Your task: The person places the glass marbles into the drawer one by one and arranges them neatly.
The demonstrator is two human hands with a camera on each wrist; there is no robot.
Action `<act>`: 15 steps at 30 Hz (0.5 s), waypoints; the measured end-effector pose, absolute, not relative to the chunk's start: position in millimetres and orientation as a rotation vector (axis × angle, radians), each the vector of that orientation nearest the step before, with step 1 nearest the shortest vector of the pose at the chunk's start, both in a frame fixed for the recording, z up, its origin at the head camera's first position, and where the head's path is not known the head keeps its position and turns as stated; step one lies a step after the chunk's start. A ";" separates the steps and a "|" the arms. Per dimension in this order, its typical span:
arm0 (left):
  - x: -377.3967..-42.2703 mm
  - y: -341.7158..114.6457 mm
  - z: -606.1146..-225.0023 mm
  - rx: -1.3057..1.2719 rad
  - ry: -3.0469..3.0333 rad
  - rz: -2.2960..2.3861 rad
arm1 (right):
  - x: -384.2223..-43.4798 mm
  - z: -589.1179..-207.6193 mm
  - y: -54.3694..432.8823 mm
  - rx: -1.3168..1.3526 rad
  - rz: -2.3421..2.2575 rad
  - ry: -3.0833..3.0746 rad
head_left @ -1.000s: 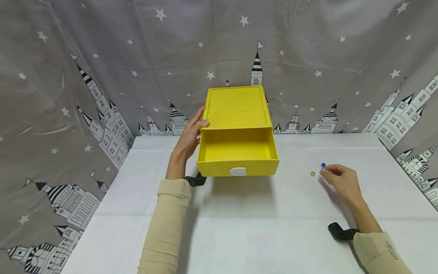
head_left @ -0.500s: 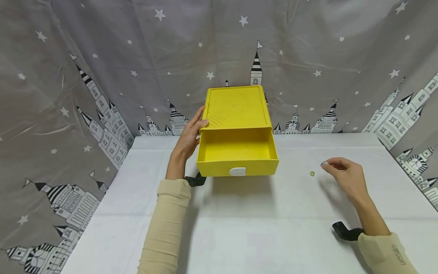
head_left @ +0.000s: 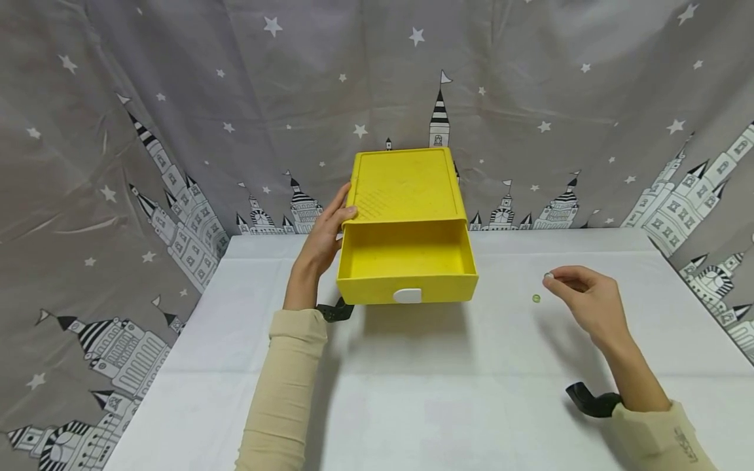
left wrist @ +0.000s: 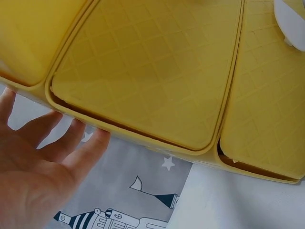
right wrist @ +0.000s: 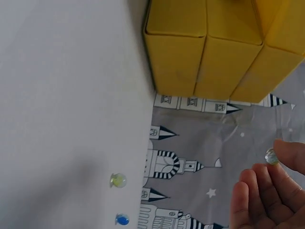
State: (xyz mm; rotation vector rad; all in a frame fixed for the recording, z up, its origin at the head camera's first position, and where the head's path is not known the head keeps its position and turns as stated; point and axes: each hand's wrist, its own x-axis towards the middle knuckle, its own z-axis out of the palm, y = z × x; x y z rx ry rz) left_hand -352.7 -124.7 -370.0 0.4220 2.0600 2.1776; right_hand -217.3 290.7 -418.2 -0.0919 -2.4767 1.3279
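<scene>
A yellow drawer cabinet (head_left: 406, 186) stands toward the back of the table, its top drawer (head_left: 409, 288) pulled out. Along the cabinet's left side my left hand (head_left: 321, 242) rests with fingers extended, the thumb lying over the top edge. In the left wrist view, those fingertips (left wrist: 97, 138) touch the side near the drawer fronts. My right hand (head_left: 589, 301), raised over the table at the right, pinches a clear glass marble (right wrist: 271, 156) between thumb and fingers. A green marble (head_left: 536, 298) lies just left of it. The blue marble (right wrist: 122, 219) shows on the table in the right wrist view.
The white table (head_left: 424, 412) reaches back to a grey curtain (head_left: 330, 85) printed with castles and stars. White handles mark the drawer fronts, one of them on the open drawer (head_left: 407, 296). A black wrist mount (head_left: 592, 400) sits below my right hand.
My right hand has lifted the clear marble off the table, drawn back to the right, then come slightly left. The left hand and cabinet hold still.
</scene>
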 end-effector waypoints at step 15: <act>-352.6 -124.8 -371.3 0.419 2.067 2.184 | -204.2 -398.5 263.4 0.119 1.367 -2.421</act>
